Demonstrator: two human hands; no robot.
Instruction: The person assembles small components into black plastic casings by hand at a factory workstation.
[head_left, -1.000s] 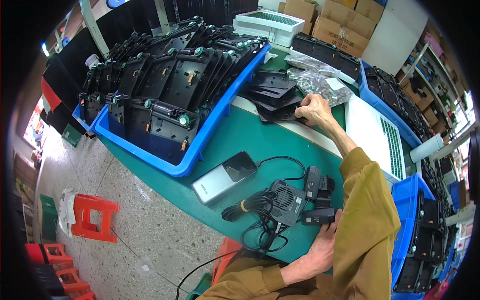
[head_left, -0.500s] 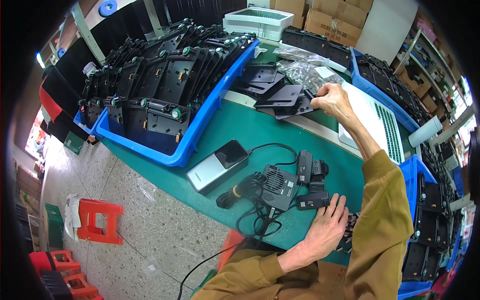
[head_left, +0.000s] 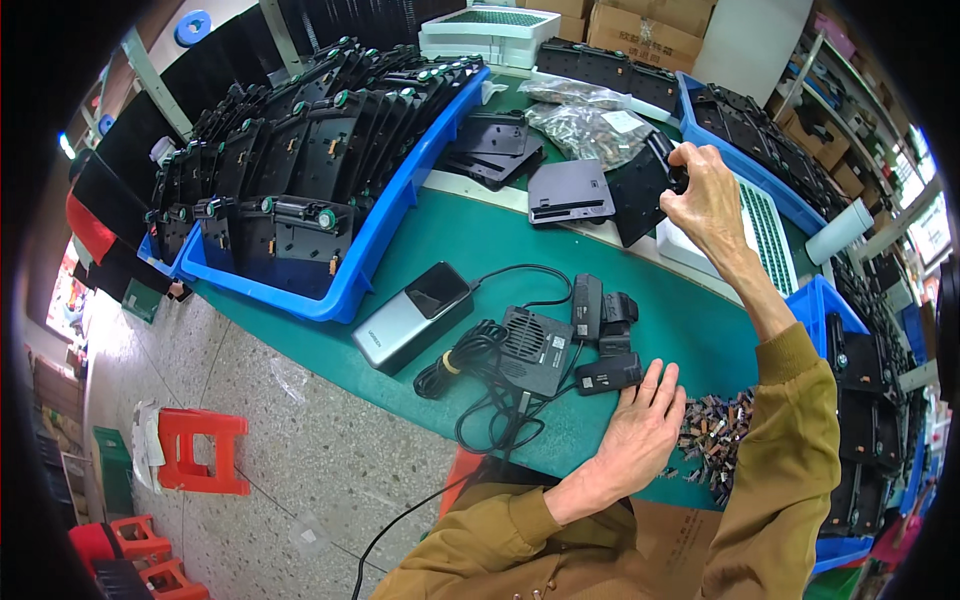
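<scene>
My right hand (head_left: 706, 205) is closed on the edge of a flat black plastic panel (head_left: 638, 200), which it holds tilted up at the far side of the green table (head_left: 440, 230). Just left of that panel lies a dark grey panel (head_left: 570, 190), with a stack of similar panels (head_left: 490, 150) beyond it. Flat on the table rests my left hand (head_left: 640, 430), fingers stretched out and holding nothing. Its fingertips are near a small black block (head_left: 610, 374). To its right is a heap of small metal parts (head_left: 716, 440), partly hidden by my right sleeve.
A blue bin (head_left: 345, 295) full of black panels stands at left. Mid-table are a silver power bank (head_left: 413, 317), a black vented box (head_left: 535, 350) and coiled cable (head_left: 470, 355). Clear bags of parts (head_left: 590, 135) and a white tray (head_left: 768, 240) lie at the back. A red stool (head_left: 203, 450) stands on the floor.
My right hand has pulled one black panel away from the pile, to the right, and tilted it up. The heap of small parts shows more. My left hand stays flat on the table.
</scene>
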